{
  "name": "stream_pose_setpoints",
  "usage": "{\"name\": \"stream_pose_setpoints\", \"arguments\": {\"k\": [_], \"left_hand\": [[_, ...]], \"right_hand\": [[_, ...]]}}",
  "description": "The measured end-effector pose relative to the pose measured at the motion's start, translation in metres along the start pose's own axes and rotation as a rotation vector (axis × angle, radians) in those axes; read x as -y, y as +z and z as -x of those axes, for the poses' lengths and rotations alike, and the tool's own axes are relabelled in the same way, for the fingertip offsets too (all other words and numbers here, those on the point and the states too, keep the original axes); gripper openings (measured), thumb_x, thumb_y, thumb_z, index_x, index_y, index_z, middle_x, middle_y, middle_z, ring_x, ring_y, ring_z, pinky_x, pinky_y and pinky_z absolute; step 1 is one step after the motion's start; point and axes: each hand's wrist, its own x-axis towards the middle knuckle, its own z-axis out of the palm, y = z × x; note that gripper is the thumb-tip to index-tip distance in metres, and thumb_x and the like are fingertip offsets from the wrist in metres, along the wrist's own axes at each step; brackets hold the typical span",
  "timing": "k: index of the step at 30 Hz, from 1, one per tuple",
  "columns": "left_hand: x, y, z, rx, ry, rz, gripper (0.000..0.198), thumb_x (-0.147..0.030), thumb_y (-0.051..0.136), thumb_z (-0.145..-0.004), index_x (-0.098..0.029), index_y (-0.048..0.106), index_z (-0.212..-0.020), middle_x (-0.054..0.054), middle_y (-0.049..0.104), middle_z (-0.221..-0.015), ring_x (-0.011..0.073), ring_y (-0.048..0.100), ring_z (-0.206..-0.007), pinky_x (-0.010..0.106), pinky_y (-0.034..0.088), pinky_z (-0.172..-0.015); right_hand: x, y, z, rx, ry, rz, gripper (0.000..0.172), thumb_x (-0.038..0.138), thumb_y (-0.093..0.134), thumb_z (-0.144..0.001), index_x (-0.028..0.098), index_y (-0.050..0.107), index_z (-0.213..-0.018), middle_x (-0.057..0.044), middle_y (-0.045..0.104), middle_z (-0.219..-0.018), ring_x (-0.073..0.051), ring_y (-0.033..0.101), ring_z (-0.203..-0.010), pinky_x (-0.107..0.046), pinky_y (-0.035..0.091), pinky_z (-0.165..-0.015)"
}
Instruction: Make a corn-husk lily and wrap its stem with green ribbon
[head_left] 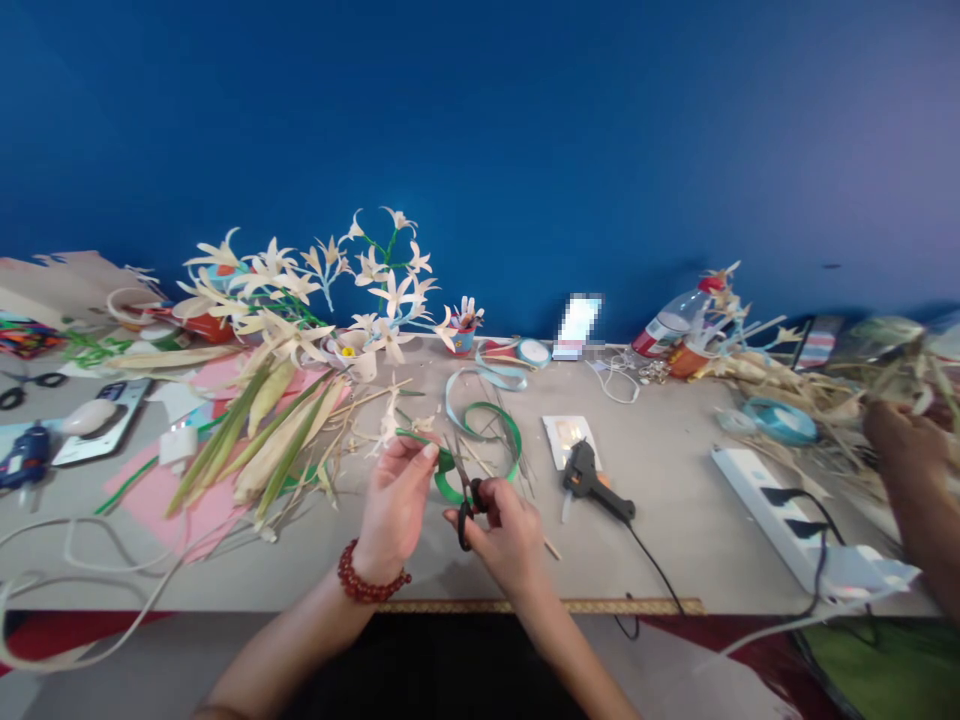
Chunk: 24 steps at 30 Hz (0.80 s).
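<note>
Between the fingertips of my left hand is a strip of green ribbon, which curls away in a loop over the table behind my hands. A beaded bracelet circles my left wrist. My right hand has its fingers in the black handles of a pair of scissors. The scissor blades point up and away, close beside the ribbon at my left fingertips. Whether the blades touch the ribbon I cannot tell. A light blue ribbon lies just beyond.
A black glue gun lies to the right, near a white power strip. Corn husks and pale husk flowers crowd the left. A bottle leans at the back. Another person's hand reaches in at far right.
</note>
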Motion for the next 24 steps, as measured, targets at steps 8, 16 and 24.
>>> {"name": "stream_pose_setpoints", "arguments": {"k": [8, 16, 24], "left_hand": [[0.000, 0.001, 0.001, 0.002, 0.002, -0.004, 0.014, -0.019, 0.079, -0.072, -0.017, 0.066, -0.078, 0.001, 0.069, -0.083, 0.0116, 0.062, -0.080, 0.024, 0.046, -0.076], [0.001, 0.000, 0.001, 0.011, -0.037, -0.070, 0.016, -0.021, 0.081, -0.069, -0.016, 0.067, -0.075, 0.000, 0.069, -0.083, 0.0106, 0.059, -0.078, 0.023, 0.046, -0.076], [0.002, -0.002, 0.004, 0.121, -0.076, -0.185, 0.013, -0.021, 0.078, -0.072, -0.016, 0.067, -0.075, -0.001, 0.065, -0.079, 0.0103, 0.056, -0.075, 0.022, 0.045, -0.075]], "right_hand": [[-0.005, 0.001, 0.000, -0.041, -0.005, -0.091, 0.034, 0.042, 0.069, -0.080, 0.022, 0.044, -0.066, 0.006, 0.045, -0.054, -0.011, 0.040, -0.047, -0.023, 0.030, -0.047], [0.001, -0.020, -0.011, 0.051, 0.274, -0.713, 0.022, 0.037, 0.070, -0.078, 0.021, 0.056, -0.083, -0.002, 0.062, -0.079, -0.014, 0.051, -0.064, -0.025, 0.040, -0.058], [0.017, -0.028, -0.046, 0.170, 0.384, -0.954, 0.027, 0.030, 0.078, -0.070, 0.021, 0.056, -0.082, 0.000, 0.065, -0.079, -0.011, 0.049, -0.059, -0.023, 0.038, -0.055]]}}
